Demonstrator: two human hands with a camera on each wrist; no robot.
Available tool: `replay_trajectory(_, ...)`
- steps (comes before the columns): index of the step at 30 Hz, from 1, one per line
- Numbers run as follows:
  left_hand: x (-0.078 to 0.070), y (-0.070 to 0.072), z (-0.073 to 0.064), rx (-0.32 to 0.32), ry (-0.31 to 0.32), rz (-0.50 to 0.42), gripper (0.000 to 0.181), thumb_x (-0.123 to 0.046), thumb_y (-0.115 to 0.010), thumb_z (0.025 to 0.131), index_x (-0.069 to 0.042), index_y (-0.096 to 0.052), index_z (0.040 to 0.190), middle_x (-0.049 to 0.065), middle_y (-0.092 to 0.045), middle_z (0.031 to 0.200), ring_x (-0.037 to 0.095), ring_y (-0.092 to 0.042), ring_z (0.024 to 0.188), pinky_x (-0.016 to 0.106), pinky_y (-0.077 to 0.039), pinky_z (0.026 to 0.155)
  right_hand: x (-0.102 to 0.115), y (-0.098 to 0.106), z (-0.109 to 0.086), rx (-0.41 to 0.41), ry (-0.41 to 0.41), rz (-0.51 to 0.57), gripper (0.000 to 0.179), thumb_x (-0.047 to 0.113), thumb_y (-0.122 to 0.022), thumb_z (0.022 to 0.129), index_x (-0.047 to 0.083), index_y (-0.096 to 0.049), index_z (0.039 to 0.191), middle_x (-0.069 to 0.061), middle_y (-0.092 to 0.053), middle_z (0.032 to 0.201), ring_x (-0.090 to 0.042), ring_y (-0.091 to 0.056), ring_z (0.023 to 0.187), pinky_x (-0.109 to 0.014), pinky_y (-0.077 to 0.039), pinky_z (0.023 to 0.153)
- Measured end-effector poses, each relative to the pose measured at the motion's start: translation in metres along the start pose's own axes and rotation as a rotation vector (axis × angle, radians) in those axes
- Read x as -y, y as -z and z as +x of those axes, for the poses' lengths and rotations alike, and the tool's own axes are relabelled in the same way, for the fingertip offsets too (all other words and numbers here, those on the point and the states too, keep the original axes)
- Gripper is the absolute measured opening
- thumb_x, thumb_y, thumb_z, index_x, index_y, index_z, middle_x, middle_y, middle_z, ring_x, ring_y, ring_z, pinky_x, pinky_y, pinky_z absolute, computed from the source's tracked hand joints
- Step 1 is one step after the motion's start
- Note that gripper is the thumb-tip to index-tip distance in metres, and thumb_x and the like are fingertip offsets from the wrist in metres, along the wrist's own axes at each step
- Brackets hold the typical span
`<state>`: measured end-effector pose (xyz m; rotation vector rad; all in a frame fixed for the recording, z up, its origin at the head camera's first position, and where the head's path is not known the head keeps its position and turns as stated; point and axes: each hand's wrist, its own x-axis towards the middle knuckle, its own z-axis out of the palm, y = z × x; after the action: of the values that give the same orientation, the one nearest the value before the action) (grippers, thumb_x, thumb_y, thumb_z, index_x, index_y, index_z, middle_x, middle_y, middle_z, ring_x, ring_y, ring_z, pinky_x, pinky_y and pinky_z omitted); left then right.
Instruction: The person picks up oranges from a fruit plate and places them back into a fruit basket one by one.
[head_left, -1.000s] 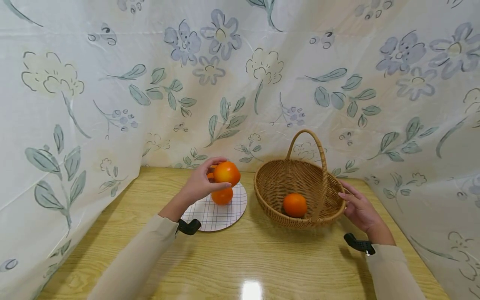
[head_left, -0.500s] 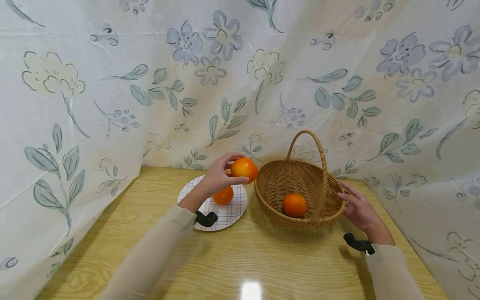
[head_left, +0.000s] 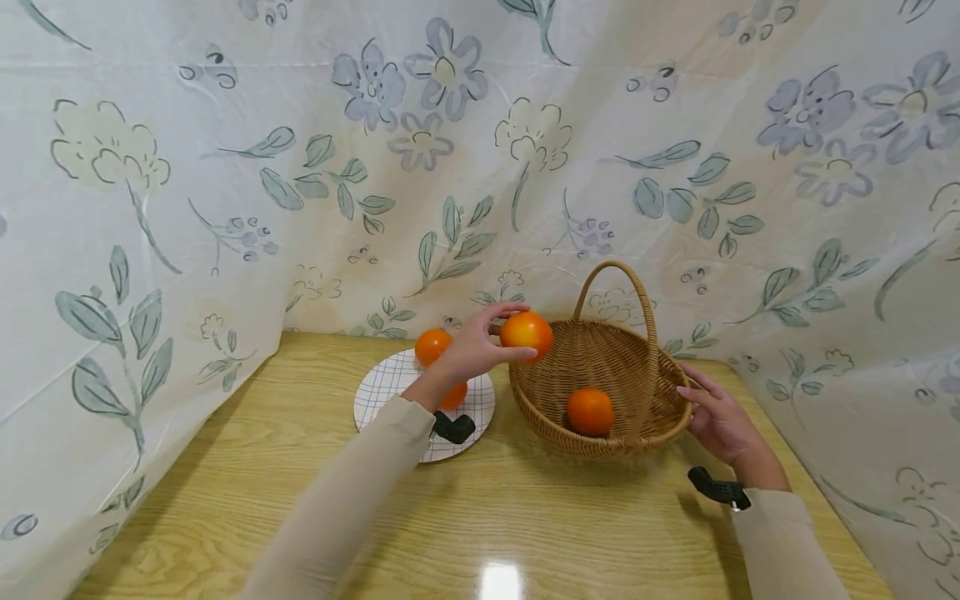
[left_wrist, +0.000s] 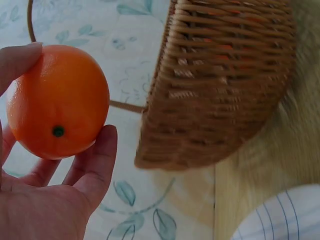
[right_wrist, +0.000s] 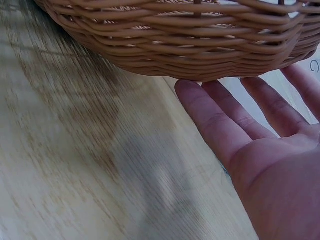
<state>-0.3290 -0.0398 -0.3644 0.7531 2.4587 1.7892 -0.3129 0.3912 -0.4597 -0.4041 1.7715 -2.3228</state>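
My left hand [head_left: 480,343] holds a smooth orange [head_left: 527,337] in the air at the left rim of the wicker basket [head_left: 540,421]. In the left wrist view, thumb and fingers curve round this orange [left_wrist: 60,102], whose green stem spot faces the camera. Inside the basket lies a second orange [head_left: 590,412]. At the basket's right side is my right hand [head_left: 720,417], its thumb over the rim. Seen from the right wrist, the fingertips [right_wrist: 190,90] touch the outer weave from below; the thumb is hidden there.
Left of the basket lies a round checked plate [head_left: 382,392]. One orange [head_left: 432,346] sits toward its back and another orange [head_left: 454,397] is partly hidden by my left wrist. The basket's tall handle [head_left: 647,333] arches up. A floral cloth [head_left: 465,183] hangs behind the wooden table [head_left: 585,525].
My left hand has carried its orange rightward from above the plate to the basket's left rim, uncovering the orange at the plate's back. The right hand and basket have stayed put.
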Motion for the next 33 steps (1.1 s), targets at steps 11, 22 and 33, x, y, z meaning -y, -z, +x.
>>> replay_trajectory(11, -0.008, -0.028, 0.027, 0.031, -0.001, -0.018, 0.064, -0.031, -0.086, 0.083, -0.03, -0.058, 0.141, -0.002, -0.057, 0.139, 0.024, -0.061, 0.112, 0.035, -0.057, 0.084, 0.0, -0.002, -0.005, -0.007, -0.004, 0.021, 0.055, 0.004, -0.043, 0.108, 0.016, -0.033, 0.161, 0.01, -0.063, 0.136, -0.011, -0.068, 0.116, -0.031, -0.06, 0.091)
replay_trajectory(22, -0.006, -0.05, 0.049, 0.026, -0.014, -0.013, 0.061, -0.033, -0.086, 0.083, -0.027, -0.061, 0.138, -0.001, -0.062, 0.129, 0.024, -0.057, 0.117, 0.037, -0.055, 0.087, 0.004, -0.008, -0.011, -0.019, -0.003, 0.015, 0.049, 0.004, -0.044, 0.108, 0.019, -0.045, 0.154, 0.01, -0.065, 0.133, -0.012, -0.069, 0.115, -0.032, -0.061, 0.09)
replay_trajectory(33, 0.004, -0.078, 0.067, 0.042, 0.048, -0.036, 0.056, -0.027, -0.087, 0.082, -0.023, -0.063, 0.132, 0.006, -0.062, 0.124, 0.018, -0.06, 0.103, 0.029, -0.053, 0.082, 0.006, -0.008, -0.009, 0.008, -0.021, -0.029, 0.051, 0.003, -0.044, 0.108, 0.013, -0.039, 0.157, 0.006, -0.062, 0.136, -0.011, -0.068, 0.115, -0.032, -0.06, 0.091)
